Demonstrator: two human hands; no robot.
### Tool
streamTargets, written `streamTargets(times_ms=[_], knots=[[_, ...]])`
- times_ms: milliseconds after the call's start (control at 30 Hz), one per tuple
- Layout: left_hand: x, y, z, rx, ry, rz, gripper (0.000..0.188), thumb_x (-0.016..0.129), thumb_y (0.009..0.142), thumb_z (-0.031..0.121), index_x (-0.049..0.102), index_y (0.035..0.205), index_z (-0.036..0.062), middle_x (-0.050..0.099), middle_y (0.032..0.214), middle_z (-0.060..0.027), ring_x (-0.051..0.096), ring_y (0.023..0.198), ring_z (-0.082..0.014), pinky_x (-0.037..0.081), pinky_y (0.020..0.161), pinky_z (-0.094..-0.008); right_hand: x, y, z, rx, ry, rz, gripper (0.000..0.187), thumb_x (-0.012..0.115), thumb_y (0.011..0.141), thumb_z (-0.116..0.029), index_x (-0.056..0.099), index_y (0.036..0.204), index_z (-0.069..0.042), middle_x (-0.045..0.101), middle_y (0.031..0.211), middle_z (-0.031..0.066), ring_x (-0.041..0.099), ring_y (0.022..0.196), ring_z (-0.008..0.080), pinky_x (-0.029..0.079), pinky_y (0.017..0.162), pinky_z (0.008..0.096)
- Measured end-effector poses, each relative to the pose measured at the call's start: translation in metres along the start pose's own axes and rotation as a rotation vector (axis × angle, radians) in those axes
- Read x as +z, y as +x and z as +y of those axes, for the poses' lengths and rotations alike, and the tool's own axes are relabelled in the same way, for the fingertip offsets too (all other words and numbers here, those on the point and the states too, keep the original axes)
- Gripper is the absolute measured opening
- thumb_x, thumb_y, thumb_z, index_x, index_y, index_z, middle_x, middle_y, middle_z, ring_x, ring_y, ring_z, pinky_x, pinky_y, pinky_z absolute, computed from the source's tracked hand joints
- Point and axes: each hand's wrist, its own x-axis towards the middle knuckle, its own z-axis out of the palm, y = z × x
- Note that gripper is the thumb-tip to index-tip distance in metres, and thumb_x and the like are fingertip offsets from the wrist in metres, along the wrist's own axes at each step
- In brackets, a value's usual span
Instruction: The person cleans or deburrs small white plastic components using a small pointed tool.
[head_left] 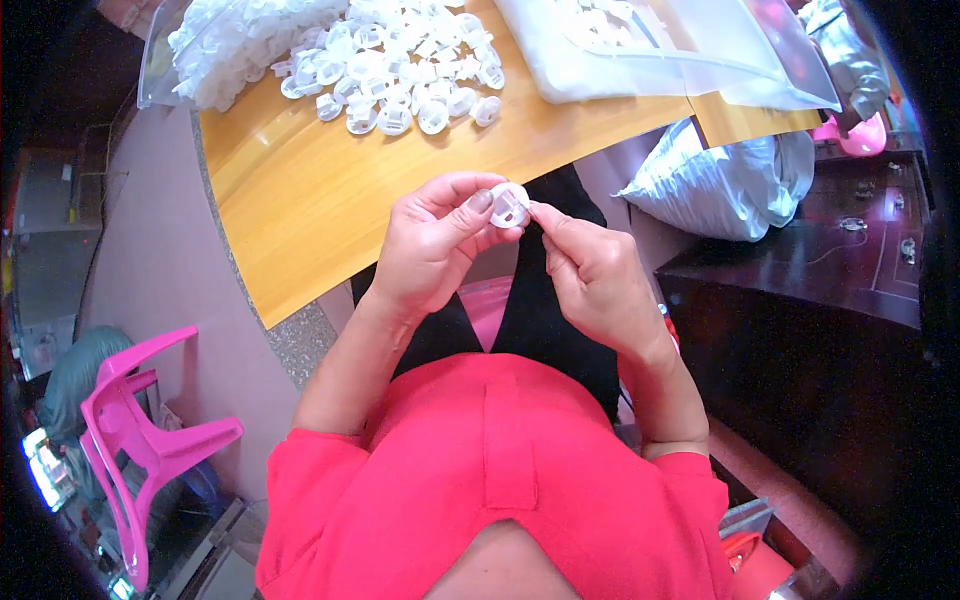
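A small round white plastic piece [511, 208] with a rectangular slot is held up over my lap, just past the table's near edge. My left hand [428, 245] grips it from the left, thumb on its face and fingers behind. From the right, my right hand [598, 272] is closed, with its index fingertip and thumb pinched close to the piece's rim. Whatever lies in that pinch is too small or hidden to name. Many similar white pieces [396, 85] lie in a loose heap on the wooden table [310, 220] ahead.
Left of the heap stands a clear bin [160, 60] with a bag of white pieces; a translucent tub [680, 75] sits to the right. A pale sack [720, 185] rests beyond the table's right side, near a dark cabinet [790, 260]. An upturned pink chair [150, 430] is at left.
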Motion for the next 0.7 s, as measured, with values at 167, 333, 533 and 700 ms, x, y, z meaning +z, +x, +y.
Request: streamTargets(times_ms=[167, 333, 533, 700], knots=[[-0.002, -0.001, -0.002, 0.024, 0.033, 0.020, 0.021, 0.056, 0.093, 0.004, 0.058, 0.112, -0.0035, 0.065, 0.102, -0.0155, 0.066, 0.088, -0.0212, 0.055, 0.081, -0.0345, -0.001, -0.005, -0.010, -0.007, -0.255, -0.014, 0.037, 0.055, 0.080, 0.006, 0.058, 0.116, 0.001, 0.060, 0.077, 0.0179, 0.061, 0.070, 0.0353, 0.049, 0.061, 0.0394], [-0.004, 0.000, -0.004, 0.032, 0.050, -0.027, 0.023, 0.057, 0.092, 0.003, 0.058, 0.114, -0.0034, 0.065, 0.102, -0.0158, 0.065, 0.089, -0.0216, 0.055, 0.082, -0.0350, -0.004, -0.005, -0.014, 0.006, -0.349, -0.041, 0.041, 0.056, 0.079, 0.005, 0.055, 0.119, 0.000, 0.058, 0.076, 0.0166, 0.060, 0.068, 0.0351, 0.048, 0.058, 0.0425], [-0.002, -0.001, -0.004, 0.023, 0.038, 0.013, 0.026, 0.058, 0.091, 0.002, 0.058, 0.116, -0.0036, 0.065, 0.103, -0.0162, 0.065, 0.090, -0.0211, 0.055, 0.082, -0.0350, -0.005, -0.005, -0.017, 0.012, -0.395, -0.046, 0.039, 0.057, 0.079, 0.003, 0.056, 0.118, -0.001, 0.058, 0.076, 0.0157, 0.060, 0.066, 0.0349, 0.048, 0.057, 0.0429], [-0.002, -0.001, -0.005, 0.034, 0.047, 0.017, 0.025, 0.057, 0.091, 0.002, 0.058, 0.115, -0.0042, 0.065, 0.103, -0.0160, 0.065, 0.090, -0.0207, 0.056, 0.082, -0.0342, -0.004, -0.004, -0.014, 0.001, -0.399, -0.058, 0.038, 0.057, 0.079, 0.002, 0.056, 0.117, -0.001, 0.059, 0.076, 0.0156, 0.060, 0.066, 0.0346, 0.049, 0.057, 0.0429]])
